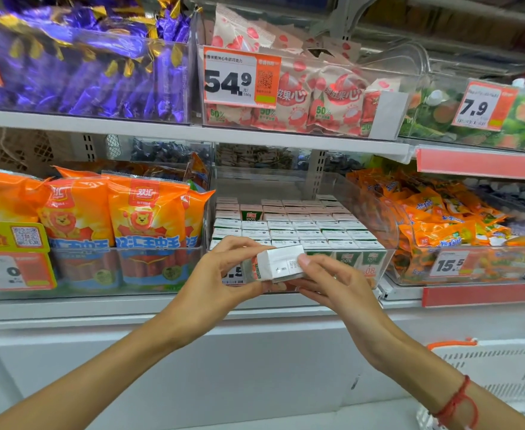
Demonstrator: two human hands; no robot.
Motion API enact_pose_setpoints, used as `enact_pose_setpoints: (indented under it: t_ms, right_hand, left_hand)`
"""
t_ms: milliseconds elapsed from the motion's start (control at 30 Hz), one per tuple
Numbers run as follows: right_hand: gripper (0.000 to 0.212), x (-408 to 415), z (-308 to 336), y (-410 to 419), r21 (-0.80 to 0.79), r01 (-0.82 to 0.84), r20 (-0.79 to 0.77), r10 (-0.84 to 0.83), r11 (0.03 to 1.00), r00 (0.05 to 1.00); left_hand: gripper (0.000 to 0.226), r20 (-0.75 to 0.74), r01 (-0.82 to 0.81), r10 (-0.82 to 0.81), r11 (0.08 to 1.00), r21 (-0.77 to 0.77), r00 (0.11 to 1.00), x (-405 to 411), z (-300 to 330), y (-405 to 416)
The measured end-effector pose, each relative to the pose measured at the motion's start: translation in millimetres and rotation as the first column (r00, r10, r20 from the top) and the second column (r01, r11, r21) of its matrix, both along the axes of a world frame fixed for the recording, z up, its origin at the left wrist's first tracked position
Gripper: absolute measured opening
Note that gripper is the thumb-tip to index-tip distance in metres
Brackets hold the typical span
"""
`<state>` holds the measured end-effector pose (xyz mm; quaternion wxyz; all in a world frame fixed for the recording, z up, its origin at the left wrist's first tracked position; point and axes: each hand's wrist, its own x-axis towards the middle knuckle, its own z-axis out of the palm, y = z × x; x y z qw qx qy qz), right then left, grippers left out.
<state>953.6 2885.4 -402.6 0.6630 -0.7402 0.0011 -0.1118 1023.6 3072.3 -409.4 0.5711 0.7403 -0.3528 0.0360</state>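
Small carton (278, 263) held between both hands — left hand (224, 274) and right hand (326, 280) fingers curl round its ends.

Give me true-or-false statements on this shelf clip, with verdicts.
The left hand and right hand both hold one white carton. True.
The clear bin behind the carton is empty. False: rows of cartons fill it.
A red string circles the left wrist. False: it circles the right wrist.
The price tag on the upper shelf reads 54.9. True.
Orange bags stand left of the bin. True.
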Motion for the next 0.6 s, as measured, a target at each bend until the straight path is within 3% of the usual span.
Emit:
enact_pose_setpoints:
  t_ms: [133, 200, 300, 400, 600]
  right_hand:
    - [0.037, -0.3, -0.9, 1.8, -0.083, -0.032, 0.069, 0.037, 0.996, 0.997]
    - [0.036, 0.5, -1.8, 4.0, -0.163, -0.035, 0.119, 0.055, 0.986, 0.991]
    - [0.048, 2.5, -4.7, 3.9, -0.271, -0.042, 0.183, 0.094, 0.962, 0.979]
    - [0.046, 3.0, -3.2, 2.6, -0.302, -0.066, 0.196, 0.13, 0.951, 0.972]
    - [0.023, 2.1, -0.4, 7.4, -0.228, 0.047, 0.222, 0.005, 0.973, 0.975]
  left_hand:
    - [0.039, -0.081, 0.008, -0.012, 0.998, -0.055, 0.997, -3.9, 3.5, -3.3]
    - [0.038, -0.208, -0.011, -0.02, 0.99, -0.143, 0.978, -3.4, 3.6, -5.7]
    - [0.045, -0.439, -0.034, -0.091, 0.963, -0.269, 0.894, -1.6, 2.3, -6.7]
    - [0.036, -0.564, -0.063, -0.134, 0.946, -0.317, 0.815, -1.3, 3.2, -5.7]
    - [0.046, -0.745, -0.078, -0.067, 0.984, -0.158, 0.663, -5.2, 8.3, -3.8]
